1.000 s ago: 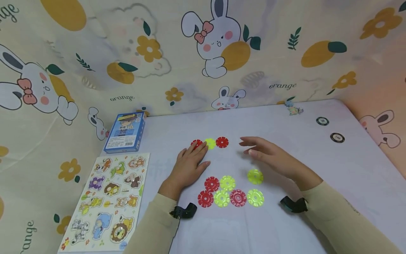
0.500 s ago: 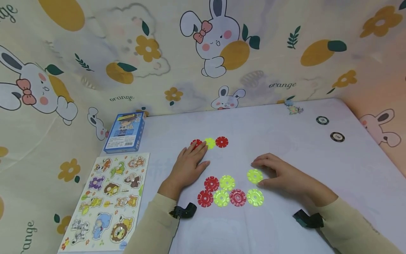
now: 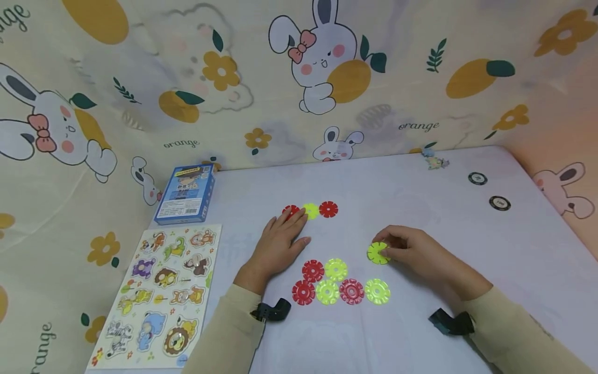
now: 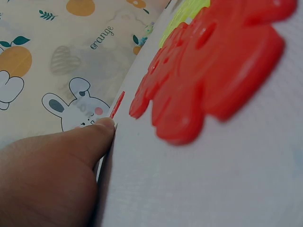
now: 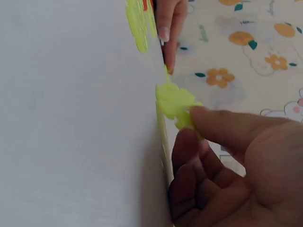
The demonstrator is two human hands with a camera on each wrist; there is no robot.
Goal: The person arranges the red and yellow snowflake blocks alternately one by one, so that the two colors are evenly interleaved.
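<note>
My right hand [image 3: 416, 252] pinches a yellow-green notched disc [image 3: 377, 253] between thumb and fingers, tilted up off the table; the right wrist view also shows this disc [image 5: 174, 101] at the fingertips. My left hand [image 3: 280, 246] lies flat, fingers extended, its fingertips at a red disc [image 3: 291, 210] and a yellow disc [image 3: 311, 210] in the upper row. At that row's right end lies another red disc [image 3: 328, 209]. Closer to me lies a group of several red and yellow discs, among them a red disc [image 3: 303, 292] and a yellow disc [image 3: 377, 291].
A blue box [image 3: 185, 195] stands at the back left, behind a white animal puzzle board [image 3: 156, 296]. Two black-rimmed round chips [image 3: 477, 178] and a small bluish figure [image 3: 434, 160] lie at the far right. A patterned cloth wall [image 3: 280, 124] borders the white table [image 3: 411, 192].
My right hand came down and back toward me from beside the upper row, closed on the separate yellow-green disc and tilted it up off the table. My left hand has stayed put.
</note>
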